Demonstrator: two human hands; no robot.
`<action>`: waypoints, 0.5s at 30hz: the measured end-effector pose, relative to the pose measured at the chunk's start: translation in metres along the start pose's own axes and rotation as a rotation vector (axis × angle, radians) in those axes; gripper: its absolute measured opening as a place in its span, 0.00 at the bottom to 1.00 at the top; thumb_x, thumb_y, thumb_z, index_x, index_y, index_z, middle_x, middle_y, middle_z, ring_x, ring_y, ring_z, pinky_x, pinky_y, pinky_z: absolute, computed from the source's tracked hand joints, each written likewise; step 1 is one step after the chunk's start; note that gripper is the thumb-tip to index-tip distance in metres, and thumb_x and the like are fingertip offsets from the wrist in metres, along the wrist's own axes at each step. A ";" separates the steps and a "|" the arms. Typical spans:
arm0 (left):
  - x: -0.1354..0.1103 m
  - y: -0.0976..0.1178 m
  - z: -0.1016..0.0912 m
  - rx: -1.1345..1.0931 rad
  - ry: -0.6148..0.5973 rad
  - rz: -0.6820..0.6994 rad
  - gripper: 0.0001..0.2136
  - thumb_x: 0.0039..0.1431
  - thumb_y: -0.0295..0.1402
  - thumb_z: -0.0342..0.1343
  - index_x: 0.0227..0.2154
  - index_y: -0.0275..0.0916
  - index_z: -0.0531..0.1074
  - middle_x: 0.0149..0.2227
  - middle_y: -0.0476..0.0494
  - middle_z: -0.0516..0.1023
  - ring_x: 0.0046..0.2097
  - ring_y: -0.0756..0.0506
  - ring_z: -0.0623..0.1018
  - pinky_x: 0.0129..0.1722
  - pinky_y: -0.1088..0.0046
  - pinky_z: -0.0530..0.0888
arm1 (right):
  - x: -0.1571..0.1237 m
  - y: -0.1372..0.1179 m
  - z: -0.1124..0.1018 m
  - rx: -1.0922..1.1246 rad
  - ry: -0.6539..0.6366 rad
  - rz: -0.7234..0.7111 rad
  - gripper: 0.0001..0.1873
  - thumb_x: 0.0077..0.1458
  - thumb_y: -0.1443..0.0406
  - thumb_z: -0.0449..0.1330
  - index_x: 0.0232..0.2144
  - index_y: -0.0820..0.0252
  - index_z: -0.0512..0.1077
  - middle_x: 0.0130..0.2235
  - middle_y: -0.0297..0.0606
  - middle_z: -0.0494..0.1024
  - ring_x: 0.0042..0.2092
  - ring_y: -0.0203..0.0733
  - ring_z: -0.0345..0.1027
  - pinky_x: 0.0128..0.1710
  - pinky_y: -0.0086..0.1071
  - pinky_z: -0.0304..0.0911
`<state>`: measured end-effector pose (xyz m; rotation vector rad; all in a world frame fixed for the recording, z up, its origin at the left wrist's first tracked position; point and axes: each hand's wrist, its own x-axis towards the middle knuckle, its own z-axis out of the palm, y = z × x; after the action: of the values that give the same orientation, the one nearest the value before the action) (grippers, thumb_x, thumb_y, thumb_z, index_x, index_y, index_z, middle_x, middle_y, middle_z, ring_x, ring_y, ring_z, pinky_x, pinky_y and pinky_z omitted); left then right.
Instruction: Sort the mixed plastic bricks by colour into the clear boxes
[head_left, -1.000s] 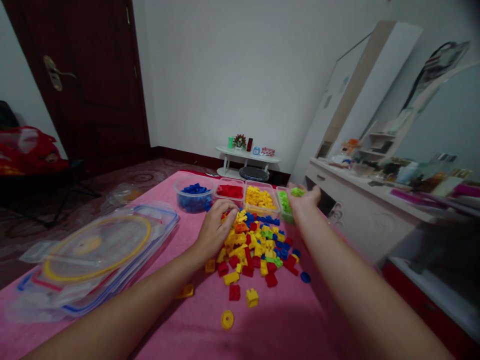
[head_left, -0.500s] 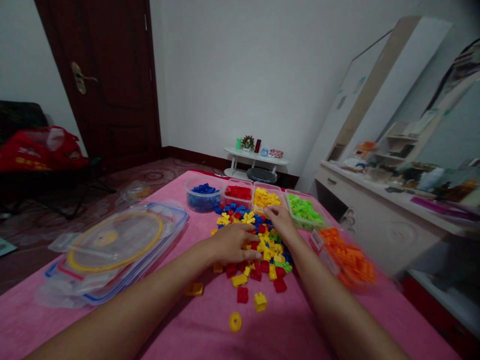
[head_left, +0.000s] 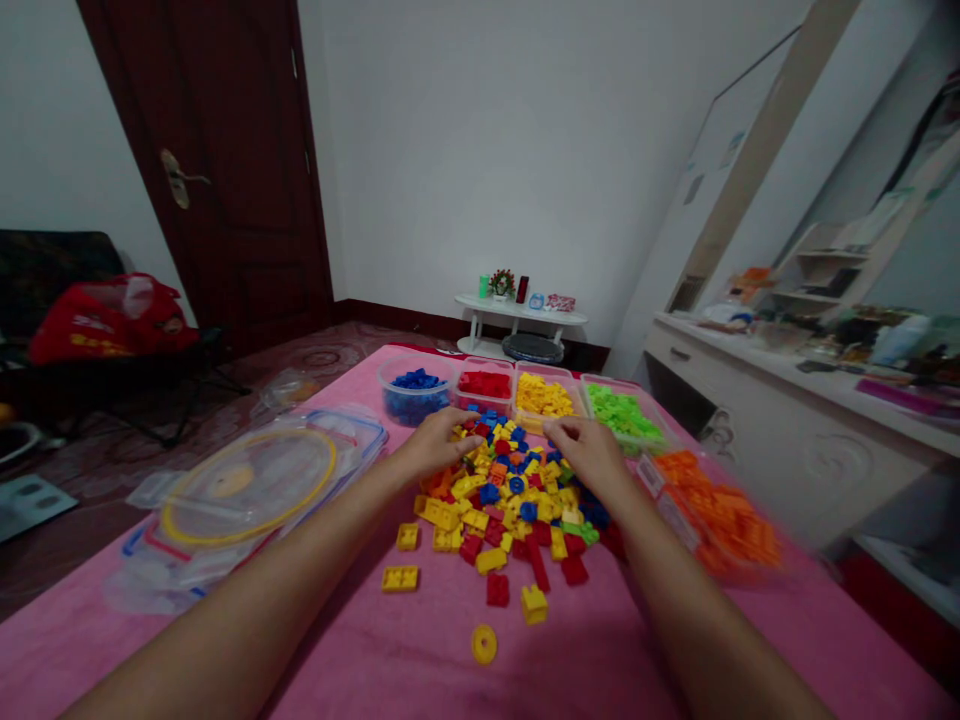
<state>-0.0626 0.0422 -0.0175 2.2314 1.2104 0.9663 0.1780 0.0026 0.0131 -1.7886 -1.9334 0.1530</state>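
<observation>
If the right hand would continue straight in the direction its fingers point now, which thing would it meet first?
The right hand would probably meet the clear container of yellow blocks first; depth is unclear, so it might brush the block pile before that.

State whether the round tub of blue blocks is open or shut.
Open: no lid lies across the round tub, and the blue blocks inside show uncovered.

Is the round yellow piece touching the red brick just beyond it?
Apart: the head view shows pink cloth between the round yellow piece and the red brick.
</observation>
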 end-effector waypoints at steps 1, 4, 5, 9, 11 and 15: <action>-0.001 0.002 0.003 -0.024 -0.020 0.039 0.21 0.54 0.41 0.54 0.49 0.38 0.72 0.51 0.38 0.73 0.52 0.40 0.71 0.54 0.65 0.64 | 0.001 0.010 0.000 -0.099 0.038 0.069 0.20 0.57 0.56 0.49 0.34 0.63 0.76 0.35 0.44 0.78 0.38 0.47 0.71 0.36 0.33 0.60; -0.006 0.014 0.008 -0.045 -0.124 0.150 0.22 0.57 0.43 0.51 0.53 0.41 0.68 0.57 0.39 0.67 0.58 0.41 0.66 0.58 0.63 0.60 | 0.003 0.039 0.010 -0.220 0.030 0.151 0.20 0.53 0.63 0.53 0.45 0.67 0.73 0.45 0.52 0.75 0.46 0.52 0.68 0.44 0.38 0.60; -0.008 0.018 0.010 -0.031 -0.161 0.180 0.22 0.58 0.43 0.51 0.54 0.42 0.68 0.59 0.39 0.65 0.60 0.41 0.64 0.59 0.62 0.58 | 0.003 0.045 0.015 -0.218 0.019 0.151 0.22 0.52 0.65 0.53 0.48 0.68 0.71 0.48 0.54 0.73 0.48 0.52 0.67 0.46 0.39 0.60; -0.015 0.027 0.017 0.079 -0.280 0.299 0.18 0.57 0.42 0.53 0.50 0.46 0.72 0.61 0.41 0.62 0.61 0.39 0.62 0.60 0.61 0.57 | 0.004 0.050 0.026 -0.086 -0.022 0.061 0.24 0.47 0.72 0.55 0.48 0.65 0.71 0.52 0.47 0.71 0.53 0.46 0.64 0.51 0.35 0.57; -0.017 0.025 0.021 0.112 -0.292 0.319 0.16 0.55 0.40 0.55 0.46 0.45 0.75 0.59 0.41 0.64 0.59 0.39 0.65 0.58 0.63 0.59 | 0.006 0.044 0.024 -0.022 -0.058 0.008 0.21 0.44 0.74 0.55 0.42 0.63 0.74 0.47 0.41 0.76 0.49 0.41 0.67 0.49 0.31 0.59; -0.019 0.018 0.027 0.089 -0.271 0.249 0.13 0.53 0.36 0.56 0.41 0.42 0.77 0.57 0.41 0.67 0.54 0.41 0.70 0.53 0.67 0.65 | 0.007 0.035 0.015 -0.016 -0.108 -0.023 0.15 0.44 0.73 0.55 0.34 0.61 0.77 0.36 0.36 0.79 0.39 0.38 0.71 0.39 0.27 0.62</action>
<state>-0.0405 0.0154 -0.0312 2.5296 0.8871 0.6766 0.2027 0.0175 -0.0122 -1.8014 -2.0347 0.2316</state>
